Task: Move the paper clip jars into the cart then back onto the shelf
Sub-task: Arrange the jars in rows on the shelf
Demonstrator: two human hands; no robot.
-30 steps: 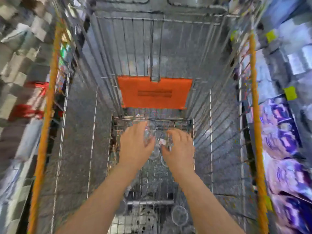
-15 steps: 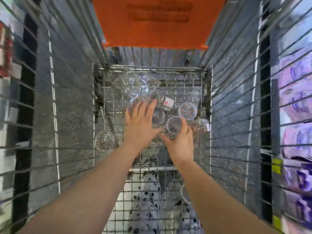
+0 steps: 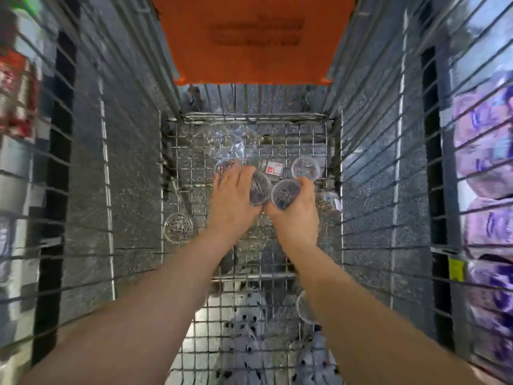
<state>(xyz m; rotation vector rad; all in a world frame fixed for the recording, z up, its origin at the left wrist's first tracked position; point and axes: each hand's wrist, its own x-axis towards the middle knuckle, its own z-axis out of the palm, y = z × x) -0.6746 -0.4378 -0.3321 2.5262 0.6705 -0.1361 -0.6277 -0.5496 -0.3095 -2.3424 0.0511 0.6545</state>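
Both my hands reach down to the wire floor of the shopping cart [image 3: 194, 151]. My left hand [image 3: 233, 198] grips a clear round jar of paper clips [image 3: 259, 187]. My right hand [image 3: 295, 212] grips a second clear jar [image 3: 284, 193] right beside it. Several more clear jars lie on the cart floor: one at the left [image 3: 178, 231], one behind my left fingers [image 3: 224, 165], one at the back right [image 3: 305, 167] and one on its side by my right hand [image 3: 327, 202]. A jar with a red and white label [image 3: 273, 169] lies between them.
The cart's wire sides [image 3: 374, 162] rise close on both sides, and an orange flap [image 3: 249, 37] hangs at the far end. Shelves with purple packs [image 3: 485, 190] stand to the right and red goods [image 3: 16, 90] to the left. Another clear jar [image 3: 304, 307] lies near my right forearm.
My head has moved lower into the cart. My left hand went from spread open over the jars to gripping one, and my right hand closed further round its jar.
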